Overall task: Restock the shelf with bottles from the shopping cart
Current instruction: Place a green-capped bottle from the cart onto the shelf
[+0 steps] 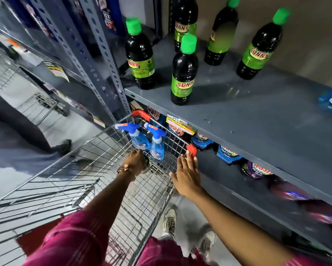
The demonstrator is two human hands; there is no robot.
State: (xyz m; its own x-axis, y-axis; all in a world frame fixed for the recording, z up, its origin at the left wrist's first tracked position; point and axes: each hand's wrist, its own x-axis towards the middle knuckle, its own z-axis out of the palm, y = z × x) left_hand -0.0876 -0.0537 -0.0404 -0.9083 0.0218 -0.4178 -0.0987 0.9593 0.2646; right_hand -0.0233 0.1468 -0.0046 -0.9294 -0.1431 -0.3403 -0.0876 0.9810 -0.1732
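Bottles from the shopping cart (103,162) are partly on the shelf (257,116) already, judging by how things lie. Five dark bottles with green caps stand upright on the grey shelf, loosely spread, with plenty of bare board to their right: one at the left front (140,54), one nearest the edge (183,72), one behind it at the back (185,20), one further right at the back (221,33) and one at the far right (261,45).

Left in the cart I count two blue spray bottles (137,138) (157,146), standing side by side against its far wall, close under the shelf edge. The rest of the cart floor looks bare, though the near end is hidden by the person's sleeve.

The left hand (135,162) reaches down inside the cart to the foot of the left spray bottle. Its fingers curl around something dark there, but I cannot tell whether they have closed on anything. The right hand (187,173) is open and flat, fingers apart, holding nothing, hovering at the cart's right rim beside the red corner cap (191,149).

So, as I judge it, the job is well along: five bottles up, two sprayers to lift out and place.
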